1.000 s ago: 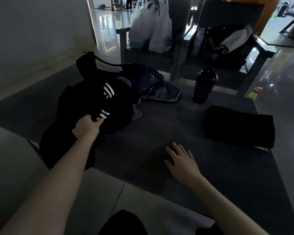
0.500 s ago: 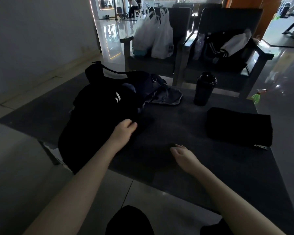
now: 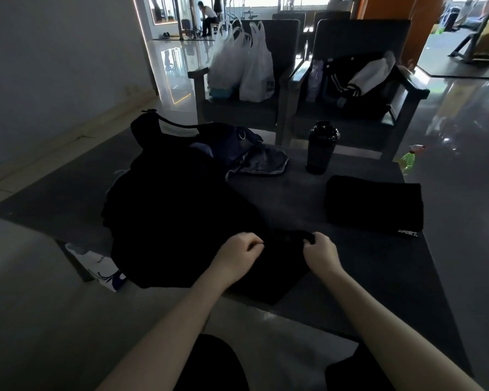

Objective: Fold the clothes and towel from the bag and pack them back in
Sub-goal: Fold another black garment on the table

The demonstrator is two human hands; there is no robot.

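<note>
A crumpled black cloth garment (image 3: 181, 221), heaped on the left of the dark desk (image 3: 350, 277), is pinched at its near edge by curled fingers (image 3: 251, 244) of left hand (image 3: 239, 249) and right hand (image 3: 319, 251); folding is judged just begun, so spreading flat is needed next.

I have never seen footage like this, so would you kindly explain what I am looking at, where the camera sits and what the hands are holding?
There is no machine here. A person wears one wide-angle camera on the head, looking forward and down, so the bare forearms are their own. On the dark table lie a crumpled black garment, a dark bag behind it, a dark bottle and a folded black cloth labelled SPORT. The left hand and the right hand each grip the garment's near edge with curled fingers.
</note>
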